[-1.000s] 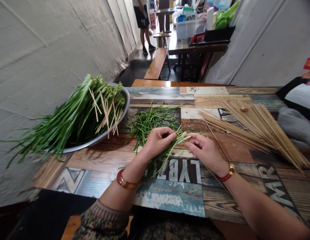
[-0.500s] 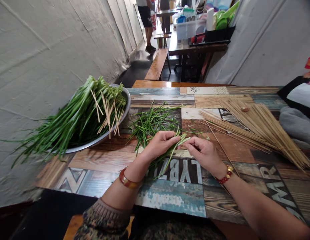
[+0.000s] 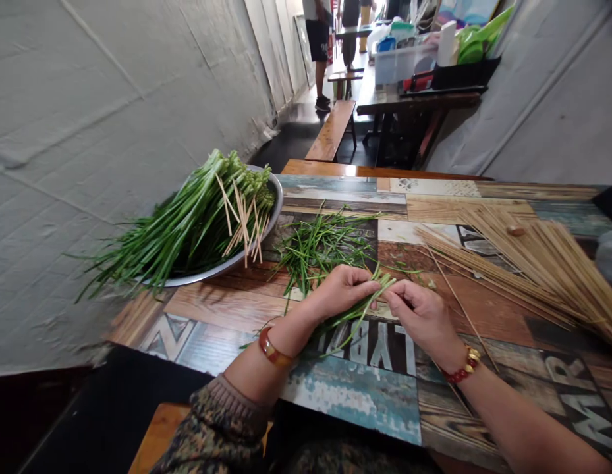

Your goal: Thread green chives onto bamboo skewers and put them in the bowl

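My left hand (image 3: 349, 289) is closed around a small bunch of green chives (image 3: 386, 282), its pale cut ends poking out to the right past the thumb. The leaves trail down and left under my left wrist. My right hand (image 3: 421, 313) pinches right beside those ends, fingertips touching them. A thin bamboo skewer (image 3: 454, 390) emerges below my right wrist, in line with the pinching fingers; its upper part is hidden by the hand. Just beyond my left hand lies a loose heap of chives (image 3: 325, 243) on the patchwork-patterned table (image 3: 350, 395).
Left, a metal basin (image 3: 278, 204) is piled with chives (image 3: 187, 224), with several short sticks (image 3: 246, 227) across them. On the right lies a fanned stack of bamboo skewers (image 3: 547, 263). Behind are a bench (image 3: 333, 131), another table (image 3: 414, 100) with a plastic bin (image 3: 402, 64), and people standing.
The view has shifted left, so everything appears further right. Both hands stay together at the chive ends, with little change in their grip.
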`<state>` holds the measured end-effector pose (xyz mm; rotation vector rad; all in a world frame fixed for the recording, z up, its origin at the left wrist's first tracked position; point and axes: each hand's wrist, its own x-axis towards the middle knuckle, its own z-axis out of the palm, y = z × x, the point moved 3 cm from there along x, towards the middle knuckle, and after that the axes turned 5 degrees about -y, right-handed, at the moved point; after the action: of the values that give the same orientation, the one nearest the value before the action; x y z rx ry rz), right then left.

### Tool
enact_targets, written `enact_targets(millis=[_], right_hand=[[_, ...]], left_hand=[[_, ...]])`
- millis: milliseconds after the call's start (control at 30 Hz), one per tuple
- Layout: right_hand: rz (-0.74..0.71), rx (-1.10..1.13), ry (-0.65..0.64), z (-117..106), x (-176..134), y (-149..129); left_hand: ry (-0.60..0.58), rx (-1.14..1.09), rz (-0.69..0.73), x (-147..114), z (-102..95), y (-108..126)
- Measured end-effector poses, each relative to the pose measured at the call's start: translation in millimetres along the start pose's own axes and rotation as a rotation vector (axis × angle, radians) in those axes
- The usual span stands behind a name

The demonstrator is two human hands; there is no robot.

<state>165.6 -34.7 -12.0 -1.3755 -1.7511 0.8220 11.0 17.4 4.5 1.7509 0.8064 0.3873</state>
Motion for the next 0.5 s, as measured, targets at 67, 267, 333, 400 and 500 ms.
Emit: enact_targets(millis=[67, 267, 333, 400, 500], right_hand=[[0.068, 0.101, -0.055, 3, 0, 5], [0.310, 0.540, -0.124, 13, 1, 12], [0.316, 0.545, -0.102, 14, 1, 12], [0.299, 0.498, -0.090, 13, 2, 13], [0.262, 0.418, -0.049, 8, 3, 16]], left_hand=[[0.024, 0.039, 0.004, 0, 0.3, 1], [0.048, 0.226, 0.037, -1, 6.2, 3], [0.036, 0.281, 0.043, -2, 8.8, 2], [0.018, 0.311, 0.045, -2, 9.3, 2], [0.026, 0.326, 0.057, -5, 3.9, 6]])
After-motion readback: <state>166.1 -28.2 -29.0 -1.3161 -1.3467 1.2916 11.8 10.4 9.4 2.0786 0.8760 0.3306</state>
